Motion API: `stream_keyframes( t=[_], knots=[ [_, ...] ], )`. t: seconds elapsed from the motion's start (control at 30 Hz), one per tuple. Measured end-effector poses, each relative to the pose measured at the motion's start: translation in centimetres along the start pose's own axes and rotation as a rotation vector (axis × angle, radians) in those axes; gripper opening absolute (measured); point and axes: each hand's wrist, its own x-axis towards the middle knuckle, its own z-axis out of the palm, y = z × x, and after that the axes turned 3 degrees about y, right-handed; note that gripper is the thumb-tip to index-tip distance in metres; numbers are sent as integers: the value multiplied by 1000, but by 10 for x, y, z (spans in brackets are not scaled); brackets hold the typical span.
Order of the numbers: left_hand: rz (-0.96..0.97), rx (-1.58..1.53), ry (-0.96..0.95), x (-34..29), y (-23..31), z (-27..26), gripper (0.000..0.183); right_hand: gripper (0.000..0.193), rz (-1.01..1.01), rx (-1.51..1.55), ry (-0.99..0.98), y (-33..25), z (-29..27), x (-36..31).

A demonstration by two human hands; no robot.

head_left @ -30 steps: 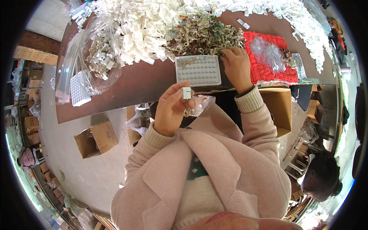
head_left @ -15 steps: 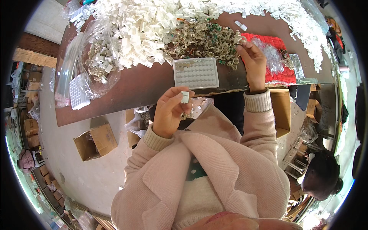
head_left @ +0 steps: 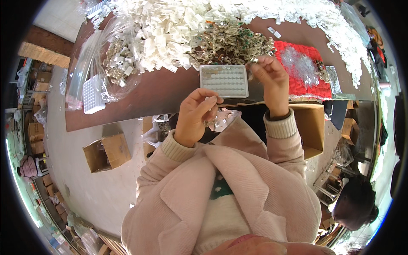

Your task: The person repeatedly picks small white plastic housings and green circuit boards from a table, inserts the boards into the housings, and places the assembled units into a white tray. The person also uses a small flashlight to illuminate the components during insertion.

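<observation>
Shiny piece tight between right fingers, clear coil beneath left fingers, grip unclear

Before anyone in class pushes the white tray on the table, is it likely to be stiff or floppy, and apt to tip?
The white tray is probably stiff, as its rim looks nearly straight. It seems unlikely to roll or tip, being broad and shallow. It could slide off if pushed, since the near edge of the table is close.
</observation>
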Motion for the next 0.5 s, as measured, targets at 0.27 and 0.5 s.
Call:
stream_keyframes(
  t=[0.27, 0.5],
  knots=[
    [205, 148, 124, -9, 11, 5, 19, 26, -719, -653, -298, -24, 54, -34],
    [151, 90, 140, -14, 7, -8, 17, 26, -649, -626, -311, -20, 56, -43]
  ],
)
